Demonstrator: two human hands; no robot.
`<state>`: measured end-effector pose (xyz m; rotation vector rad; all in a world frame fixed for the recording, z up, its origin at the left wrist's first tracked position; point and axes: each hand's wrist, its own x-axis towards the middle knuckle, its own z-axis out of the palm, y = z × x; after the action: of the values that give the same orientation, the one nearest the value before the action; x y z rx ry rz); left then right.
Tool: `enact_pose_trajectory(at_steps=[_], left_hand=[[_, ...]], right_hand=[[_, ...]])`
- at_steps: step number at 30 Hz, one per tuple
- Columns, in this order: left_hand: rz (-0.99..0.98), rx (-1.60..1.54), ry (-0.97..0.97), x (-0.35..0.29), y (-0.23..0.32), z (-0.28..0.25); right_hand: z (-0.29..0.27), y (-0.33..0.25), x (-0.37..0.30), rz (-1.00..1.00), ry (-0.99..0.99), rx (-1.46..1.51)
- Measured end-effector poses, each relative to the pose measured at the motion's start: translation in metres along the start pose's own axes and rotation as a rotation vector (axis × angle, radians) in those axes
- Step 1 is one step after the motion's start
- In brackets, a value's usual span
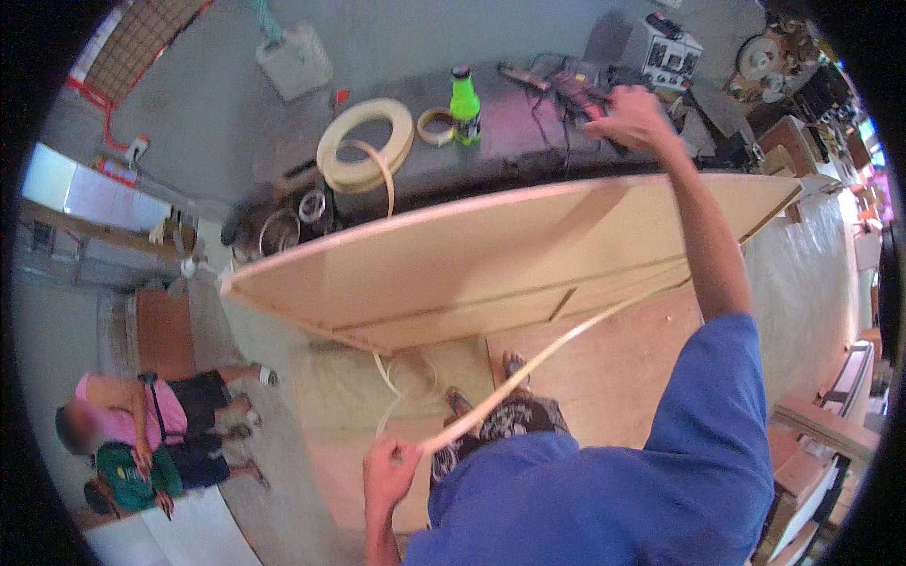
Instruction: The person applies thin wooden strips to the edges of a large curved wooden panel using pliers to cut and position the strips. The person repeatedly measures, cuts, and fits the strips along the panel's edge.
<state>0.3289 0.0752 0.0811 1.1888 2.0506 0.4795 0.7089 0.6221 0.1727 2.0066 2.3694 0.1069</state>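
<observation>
A long, pale wood-coloured edging strip (557, 347) runs from my left hand (389, 474) up to the right along the lower side of the board. My left hand is closed, pinching this strip between thumb and fingers. Standing on edge in front of me is a large light wooden panel (491, 250) with a narrow groove line across it. Beyond it, my right hand (640, 118) reaches over the dark bench, its fingers apart beside a reddish tool (587, 106) among black cords. Whether the fingers touch that tool is hard to see.
On the dark bench (519, 132) lie a large roll of edging (332, 156), a tape roll (435, 126) and a green bottle (464, 106). A white device with dials (672, 55) stands at the back right. Two people (142, 429) are at the left. Wooden pieces (802, 453) are stacked at the right.
</observation>
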Motion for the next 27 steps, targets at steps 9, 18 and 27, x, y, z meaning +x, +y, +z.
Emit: enact_pose_trajectory(at_steps=[9, 18, 27], left_hand=[[0.241, -0.229, -0.170, 0.042, 0.040, 0.032], [0.242, -0.184, -0.407, -0.009, -0.004, 0.072], [0.184, -0.318, -0.478, -0.077, 0.001, 0.116]], right_hand=[[0.007, -0.045, -0.476, 0.221, -0.549, 1.258], [0.046, -0.165, -0.672, 0.382, -0.900, 1.435], [0.064, -0.151, -0.711, 0.405, -0.845, 1.462]])
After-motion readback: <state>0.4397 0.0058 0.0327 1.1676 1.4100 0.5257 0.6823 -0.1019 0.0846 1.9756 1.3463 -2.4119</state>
